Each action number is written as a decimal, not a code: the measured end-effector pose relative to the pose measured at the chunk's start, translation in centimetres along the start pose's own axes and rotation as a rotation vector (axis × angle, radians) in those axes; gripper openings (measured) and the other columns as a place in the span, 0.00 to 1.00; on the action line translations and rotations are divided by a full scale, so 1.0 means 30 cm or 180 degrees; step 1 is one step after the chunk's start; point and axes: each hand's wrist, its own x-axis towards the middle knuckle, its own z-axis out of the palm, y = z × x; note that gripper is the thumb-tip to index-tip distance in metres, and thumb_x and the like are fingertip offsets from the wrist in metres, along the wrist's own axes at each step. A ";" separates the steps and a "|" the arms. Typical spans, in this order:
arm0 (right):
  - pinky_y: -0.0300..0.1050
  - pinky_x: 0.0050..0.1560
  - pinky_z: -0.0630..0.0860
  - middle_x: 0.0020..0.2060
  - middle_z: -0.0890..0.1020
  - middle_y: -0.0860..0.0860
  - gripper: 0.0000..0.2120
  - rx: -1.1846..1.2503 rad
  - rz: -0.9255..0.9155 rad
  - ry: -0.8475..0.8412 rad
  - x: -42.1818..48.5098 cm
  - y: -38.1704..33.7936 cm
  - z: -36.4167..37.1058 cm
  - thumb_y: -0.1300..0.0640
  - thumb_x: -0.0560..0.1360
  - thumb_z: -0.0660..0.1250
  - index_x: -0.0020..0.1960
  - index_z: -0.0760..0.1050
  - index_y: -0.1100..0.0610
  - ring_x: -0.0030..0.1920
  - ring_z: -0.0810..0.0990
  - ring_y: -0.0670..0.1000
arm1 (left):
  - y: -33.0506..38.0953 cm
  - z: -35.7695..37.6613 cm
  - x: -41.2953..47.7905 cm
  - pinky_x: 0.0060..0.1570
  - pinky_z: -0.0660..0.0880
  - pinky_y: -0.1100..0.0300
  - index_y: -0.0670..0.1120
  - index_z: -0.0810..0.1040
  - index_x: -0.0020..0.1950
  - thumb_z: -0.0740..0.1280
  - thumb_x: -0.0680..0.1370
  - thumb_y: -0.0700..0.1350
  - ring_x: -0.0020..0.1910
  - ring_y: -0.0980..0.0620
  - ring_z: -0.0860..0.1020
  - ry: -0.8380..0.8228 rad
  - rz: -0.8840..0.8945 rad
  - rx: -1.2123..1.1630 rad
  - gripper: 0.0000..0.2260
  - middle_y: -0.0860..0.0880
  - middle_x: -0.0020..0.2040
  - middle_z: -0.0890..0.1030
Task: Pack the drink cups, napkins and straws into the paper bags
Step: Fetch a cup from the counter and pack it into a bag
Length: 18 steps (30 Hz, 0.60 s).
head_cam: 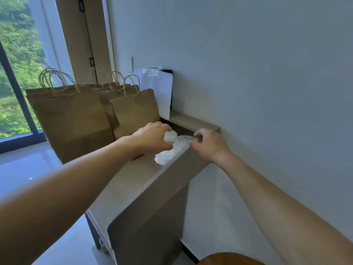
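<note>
Paper bags [133, 111] stand on the counter [133, 180] just behind our left hand [152, 137], which grips crumpled clear wrap [170, 136]. Our right hand [207, 145] pinches the rim of a clear cup [184, 140] lying between the two hands — its body seems to trail toward us. From this single head view we judge the cup must travel left and away — the left hand is nearer the bags.

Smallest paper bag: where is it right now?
Head view, left of centre: the smallest paper bag stands at the far end of the counter, right of the bigger bags, before a white sheet, just beyond the left hand gripping crumpled plastic.
</note>
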 end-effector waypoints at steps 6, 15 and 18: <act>0.46 0.51 0.73 0.62 0.78 0.50 0.25 -0.0464 -0.0266 -0.0387 0.233 -0.181 0.179 0.45 0.72 0.65 0.67 0.73 0.53 0.59 0.76 0.52 | -0.290 0.017 0.078 0.57 0.71 0.54 0.53 0.70 0.70 0.65 0.75 0.57 0.65 0.47 0.70 -0.0137 -0.0226 0.0065 0.25 0.50 0.67 0.72; 0.53 0.53 0.78 0.67 0.69 0.53 0.51 -0.1046 0.0183 -0.1345 0.514 -0.197 0.396 0.34 0.58 0.72 0.76 0.59 0.49 0.61 0.75 0.58 | -0.468 0.144 0.195 0.58 0.70 0.55 0.53 0.66 0.74 0.64 0.75 0.58 0.66 0.46 0.70 -0.0430 -0.0187 -0.0115 0.28 0.49 0.68 0.72; 0.52 0.51 0.78 0.66 0.67 0.52 0.52 -0.1064 0.0276 -0.1505 0.551 -0.173 0.441 0.35 0.57 0.73 0.76 0.57 0.47 0.61 0.73 0.58 | -0.503 0.150 0.213 0.59 0.70 0.54 0.53 0.67 0.73 0.64 0.75 0.57 0.65 0.46 0.71 -0.0445 -0.0155 -0.0173 0.27 0.49 0.67 0.72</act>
